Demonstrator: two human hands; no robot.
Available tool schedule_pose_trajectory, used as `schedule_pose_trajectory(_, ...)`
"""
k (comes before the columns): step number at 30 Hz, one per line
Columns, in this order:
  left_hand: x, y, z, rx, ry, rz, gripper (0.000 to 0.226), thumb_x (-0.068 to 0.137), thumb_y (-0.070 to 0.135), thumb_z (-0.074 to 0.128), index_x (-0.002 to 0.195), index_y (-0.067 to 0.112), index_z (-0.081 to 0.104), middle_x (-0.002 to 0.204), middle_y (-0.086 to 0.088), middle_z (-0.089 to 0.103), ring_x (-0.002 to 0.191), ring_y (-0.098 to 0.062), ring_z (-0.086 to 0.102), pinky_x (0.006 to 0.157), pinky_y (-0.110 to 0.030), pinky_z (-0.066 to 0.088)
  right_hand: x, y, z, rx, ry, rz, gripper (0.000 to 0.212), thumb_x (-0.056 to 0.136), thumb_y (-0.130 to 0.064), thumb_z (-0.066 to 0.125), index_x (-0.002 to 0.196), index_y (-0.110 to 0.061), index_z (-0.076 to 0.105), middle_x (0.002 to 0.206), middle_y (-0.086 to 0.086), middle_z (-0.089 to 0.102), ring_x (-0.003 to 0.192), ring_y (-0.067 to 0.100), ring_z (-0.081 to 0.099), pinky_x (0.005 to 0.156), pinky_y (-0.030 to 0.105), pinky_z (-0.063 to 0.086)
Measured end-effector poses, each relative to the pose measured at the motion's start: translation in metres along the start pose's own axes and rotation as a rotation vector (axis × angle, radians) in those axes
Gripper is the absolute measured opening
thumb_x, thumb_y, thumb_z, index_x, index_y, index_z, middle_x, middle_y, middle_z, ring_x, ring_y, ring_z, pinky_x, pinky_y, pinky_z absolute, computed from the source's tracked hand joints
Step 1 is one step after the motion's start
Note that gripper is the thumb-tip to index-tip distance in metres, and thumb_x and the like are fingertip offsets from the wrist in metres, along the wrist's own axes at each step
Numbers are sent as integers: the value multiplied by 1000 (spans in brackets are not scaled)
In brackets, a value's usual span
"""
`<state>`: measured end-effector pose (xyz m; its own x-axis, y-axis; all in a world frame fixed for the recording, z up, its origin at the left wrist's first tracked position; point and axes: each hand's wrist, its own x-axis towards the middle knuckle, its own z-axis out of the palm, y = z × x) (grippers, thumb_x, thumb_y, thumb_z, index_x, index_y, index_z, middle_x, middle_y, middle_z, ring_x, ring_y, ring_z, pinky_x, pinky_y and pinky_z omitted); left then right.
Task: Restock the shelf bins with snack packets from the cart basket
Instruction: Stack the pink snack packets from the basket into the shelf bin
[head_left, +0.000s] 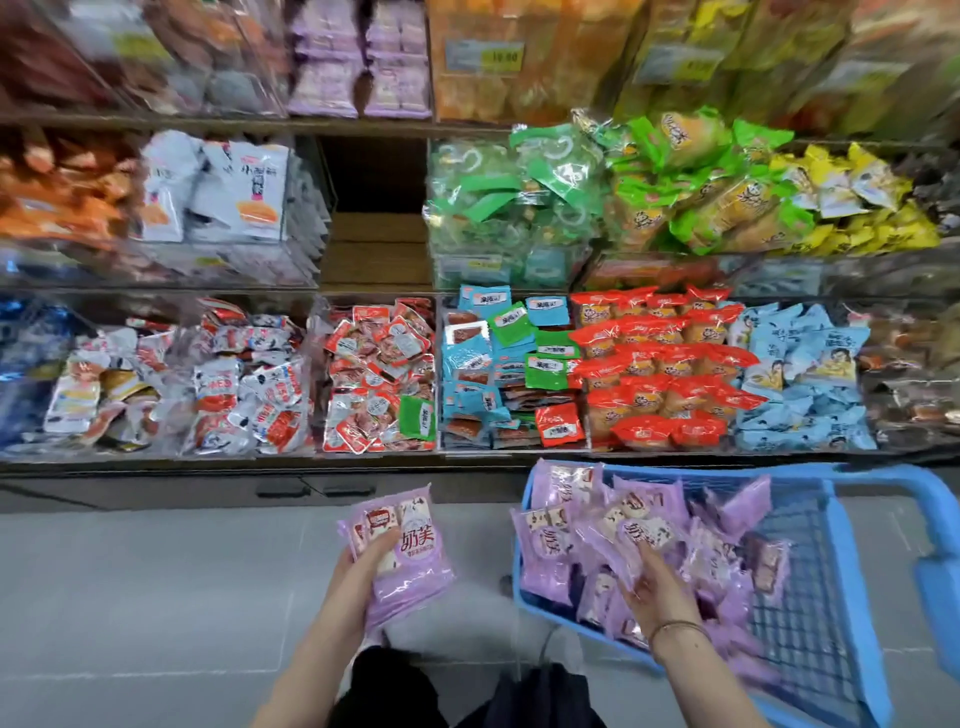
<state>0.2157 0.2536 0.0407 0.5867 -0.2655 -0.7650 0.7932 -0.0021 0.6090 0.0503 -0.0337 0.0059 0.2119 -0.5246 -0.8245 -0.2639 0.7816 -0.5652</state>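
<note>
Left hand (363, 566) holds a sheaf of purple snack packets (402, 551) — fingers curled round the back, thumb across the printed face. More than one packet in the grip, count unclear. Look: lilac semi-clear film, white picture panel with a dark-red tag near the top, large dark characters mid-face, plain lilac lower half. Long axis runs from the heel of the palm out past the fingertips toward the shelf, leaning slightly to the person's right. Printed face up, top edge at the far end. Held over the floor, apart from the cart.

Right hand (657, 587) is down in the blue cart basket (852, 597), back of hand up, fingers reaching forward onto the loose packets (550, 545) heaped there. Fingertips are on a packet with the same white panel; can't tell whether they pinch it or just lie on it. The heap under and around those fingers lies every which way — some face up, some on edge. Thin bracelet (675, 627) on that wrist.

Beyond both sets of fingertips: shelf bins (379, 374) packed with red, blue and white packets. Further up from the left fingers is a bin with a bare wooden floor (376, 244). Above it sits a top bin of purple packets (358, 73), blurred.
</note>
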Motion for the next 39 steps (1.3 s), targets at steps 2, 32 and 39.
schedule_pose_trajectory(2, 1, 23, -41, 13, 13, 13, 37, 81, 23, 67, 116, 12, 60, 99, -16, 73, 83, -33, 72, 57, -33, 57, -14, 13, 39, 5, -43, -44, 35, 93, -19, 53, 125, -7, 54, 76, 4, 51, 67, 14, 47, 80, 32, 43)
schedule_pose_trajectory(32, 128, 378, -69, -42, -29, 401, 111, 50, 61, 81, 145, 26, 37, 153, -2, 33, 136, -26, 35, 98, -42, 41, -62, -170, 484, -136, -743, -397, 28, 95, -3, 41, 118, -5, 56, 114, 15, 67, 102, 21, 65, 83, 30, 53)
schedule_pose_trajectory(39, 151, 439, -45, -70, -56, 383, 97, 53, 52, 81, 138, 23, 46, 128, 3, 59, 97, -8, 65, 66, -24, 54, -76, -267, 586, -40, -708, -573, 3, 94, -12, 51, 95, -14, 53, 88, 1, 66, 63, 8, 65, 61, 25, 52)
